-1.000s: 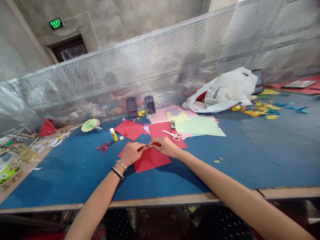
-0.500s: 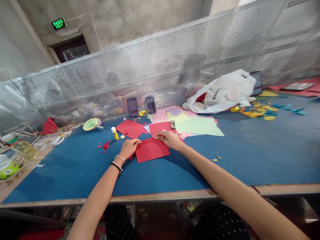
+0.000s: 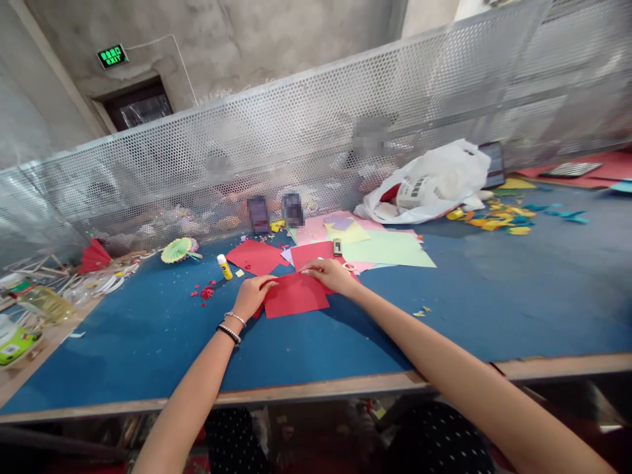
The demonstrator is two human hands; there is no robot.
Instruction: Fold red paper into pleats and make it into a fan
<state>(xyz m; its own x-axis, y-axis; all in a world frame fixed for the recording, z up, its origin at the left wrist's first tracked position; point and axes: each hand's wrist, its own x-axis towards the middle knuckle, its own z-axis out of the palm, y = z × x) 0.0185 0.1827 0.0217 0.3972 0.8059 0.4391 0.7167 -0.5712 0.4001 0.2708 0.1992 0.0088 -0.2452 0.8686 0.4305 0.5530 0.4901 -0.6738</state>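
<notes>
A sheet of red paper (image 3: 296,296) is held over the blue tabletop by its far edge. My left hand (image 3: 253,294) pinches its far left corner, fingers closed. Toward the far right part of the same edge, my right hand (image 3: 330,274) has thumb and fingers closed on the paper. More red paper (image 3: 257,256) lies just beyond the left hand, and another red sheet (image 3: 310,253) is partly hidden behind the right hand. White-handled scissors (image 3: 348,266) show in part beside the right hand. A yellow glue stick (image 3: 224,266) stands left of the papers.
Red scraps (image 3: 206,291) lie left of my left hand. Pale green paper (image 3: 392,249) and a small dark-and-yellow object (image 3: 337,247) are beyond my right hand. A white plastic bag (image 3: 434,184) rests by the mesh partition (image 3: 296,118). A green paper fan (image 3: 176,250) is far left.
The view has shifted slightly. Both hands keep their hold on the red sheet, whose near edge sits a little higher in the picture.
</notes>
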